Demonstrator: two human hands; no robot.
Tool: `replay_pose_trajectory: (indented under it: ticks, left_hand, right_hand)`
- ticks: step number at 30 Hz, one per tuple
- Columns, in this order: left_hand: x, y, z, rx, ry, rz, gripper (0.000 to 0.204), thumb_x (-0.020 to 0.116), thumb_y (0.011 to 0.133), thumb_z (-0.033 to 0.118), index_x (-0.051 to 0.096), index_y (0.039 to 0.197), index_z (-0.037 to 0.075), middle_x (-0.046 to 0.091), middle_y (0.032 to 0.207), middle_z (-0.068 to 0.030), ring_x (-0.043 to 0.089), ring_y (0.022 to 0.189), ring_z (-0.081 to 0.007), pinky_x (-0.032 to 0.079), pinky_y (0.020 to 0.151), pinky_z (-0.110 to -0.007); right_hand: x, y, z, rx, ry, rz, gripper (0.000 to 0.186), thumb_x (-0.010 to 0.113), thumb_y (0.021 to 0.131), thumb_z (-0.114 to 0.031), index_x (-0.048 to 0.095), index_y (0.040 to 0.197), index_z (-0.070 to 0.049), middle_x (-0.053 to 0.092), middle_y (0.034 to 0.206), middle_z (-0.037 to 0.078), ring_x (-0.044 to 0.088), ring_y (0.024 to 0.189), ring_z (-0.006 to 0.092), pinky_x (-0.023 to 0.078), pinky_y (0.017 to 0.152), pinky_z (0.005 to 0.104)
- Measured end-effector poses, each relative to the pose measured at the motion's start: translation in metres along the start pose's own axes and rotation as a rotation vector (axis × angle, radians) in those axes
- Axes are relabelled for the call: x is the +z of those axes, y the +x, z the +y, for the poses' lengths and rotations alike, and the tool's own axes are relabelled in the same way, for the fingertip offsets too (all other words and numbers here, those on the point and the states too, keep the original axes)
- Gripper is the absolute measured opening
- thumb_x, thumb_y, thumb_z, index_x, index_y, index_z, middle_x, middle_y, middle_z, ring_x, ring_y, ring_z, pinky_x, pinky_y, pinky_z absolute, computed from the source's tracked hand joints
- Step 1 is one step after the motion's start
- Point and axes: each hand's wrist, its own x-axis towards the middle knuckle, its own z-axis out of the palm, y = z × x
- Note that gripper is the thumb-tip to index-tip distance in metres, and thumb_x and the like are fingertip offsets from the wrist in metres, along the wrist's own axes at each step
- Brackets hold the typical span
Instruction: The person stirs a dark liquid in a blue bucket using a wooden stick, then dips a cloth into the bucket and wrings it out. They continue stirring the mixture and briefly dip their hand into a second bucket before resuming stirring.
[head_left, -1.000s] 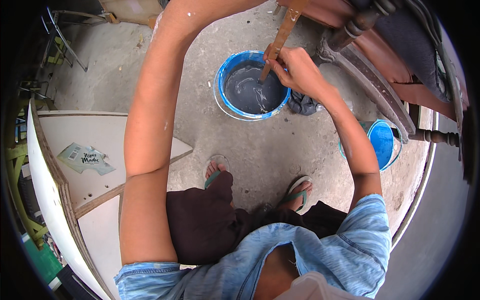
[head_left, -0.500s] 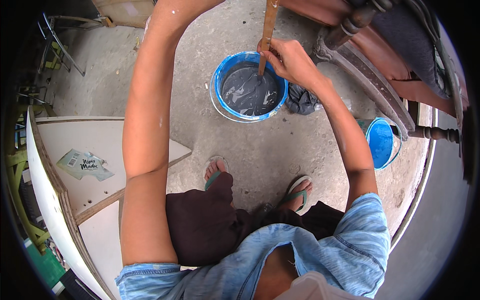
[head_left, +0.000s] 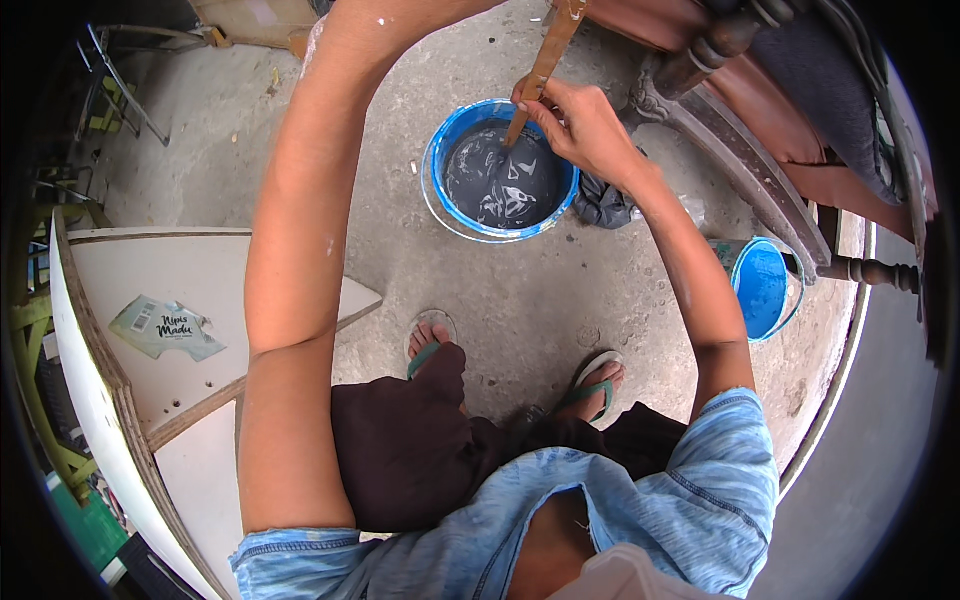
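Wooden stick [head_left: 538, 85], flat and tan, standing tilted in a blue bucket [head_left: 434, 165]. Lower end dips into dark grey liquid [head_left: 505, 195] near the far side; upper end leans right and runs out past the top edge. Liquid surface glossy, streaked with pale reflections. Wire handle hangs down around the bucket's near side.

Bucket sits on a grey concrete floor [head_left: 490, 285], rough, stained, speckled with small debris. Just right of it, a crumpled dark bundle [head_left: 602, 205]. Farther right, a smaller bucket [head_left: 762, 288], bright blue inside, tipped toward the viewer. Upper right: dark wooden furniture [head_left: 760, 185] with turned posts and a carved rail, reddish-brown panels behind. Left: white board [head_left: 150, 262] with raw plywood edges, a torn pale label [head_left: 168, 328] on it. Upper left, a metal frame [head_left: 128, 90] with thin legs.

Right hand [head_left: 588, 125] over the bucket's far right rim, thumb and forefinger pinching the stick partway along; other fingers curled. Right forearm angles up and leftward from the bent elbow. Left arm [head_left: 300, 220] raised along the left side, bending near the top edge and leaving frame rightward; its hand lies outside the view, finger state cannot be told. Feet in green-strapped sandals [head_left: 428, 355] flat on the concrete below.
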Motion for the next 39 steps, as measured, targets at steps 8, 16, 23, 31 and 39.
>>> replay_pose_trajectory:
  ticks: [8, 16, 23, 31, 39]
  left_hand:
    - [0.0, -0.005, -0.01, -0.198, -0.126, 0.036, 0.011, 0.059, 0.099, 0.008, 0.062, 0.098, -0.002, 0.066, 0.083, -0.0019, 0.064, 0.077, -0.0055, 0.054, 0.07, -0.021]
    - [0.0, 0.007, 0.019, -0.368, -0.206, -0.061, 0.013, 0.056, 0.1, 0.009, 0.062, 0.096, -0.003, 0.067, 0.082, -0.0049, 0.065, 0.075, -0.008, 0.052, 0.067, -0.023]
    - [0.049, 0.021, 0.027, -0.214, -0.047, -0.265, 0.021, 0.058, 0.094, 0.022, 0.067, 0.099, 0.003, 0.069, 0.081, -0.0119, 0.067, 0.076, -0.0222, 0.052, 0.072, -0.037]
    - [0.056, -0.004, 0.008, -0.346, 0.107, -0.148, 0.048, 0.05, 0.102, 0.034, 0.048, 0.141, 0.006, 0.059, 0.132, -0.0233, 0.057, 0.125, -0.0361, 0.043, 0.106, -0.045]
    - [0.017, -0.184, -0.068, -1.295, 0.697, -0.575, 0.061, 0.059, 0.094, 0.051, 0.061, 0.134, 0.005, 0.064, 0.131, -0.0206, 0.06, 0.124, -0.035, 0.046, 0.104, -0.046]
  right_hand:
    - [-0.019, -0.017, -0.01, 0.163, -0.054, -0.137, 0.012, 0.061, 0.092, -0.006, 0.063, 0.098, 0.004, 0.068, 0.073, 0.019, 0.068, 0.064, 0.0313, 0.051, 0.062, 0.0413]
    - [-0.025, -0.027, -0.066, 0.081, -0.4, -0.329, 0.02, 0.07, 0.087, -0.012, 0.065, 0.086, 0.007, 0.067, 0.07, 0.021, 0.067, 0.061, 0.0349, 0.054, 0.06, 0.0418]
    - [-0.035, -0.023, -0.092, -0.351, -1.232, -0.423, 0.008, 0.067, 0.082, -0.014, 0.068, 0.087, -0.008, 0.067, 0.088, 0.006, 0.061, 0.107, 0.0224, 0.042, 0.099, 0.0401]
    - [-0.056, -0.05, -0.087, -0.156, -1.147, -0.702, 0.008, 0.064, 0.08, -0.01, 0.069, 0.085, -0.007, 0.065, 0.078, 0.008, 0.066, 0.084, 0.0232, 0.05, 0.072, 0.0354]
    - [-0.048, -0.053, -0.056, -0.103, -1.094, -0.46, 0.018, 0.061, 0.083, -0.011, 0.07, 0.099, -0.012, 0.065, 0.083, 0.008, 0.069, 0.08, 0.0246, 0.054, 0.063, 0.0372]
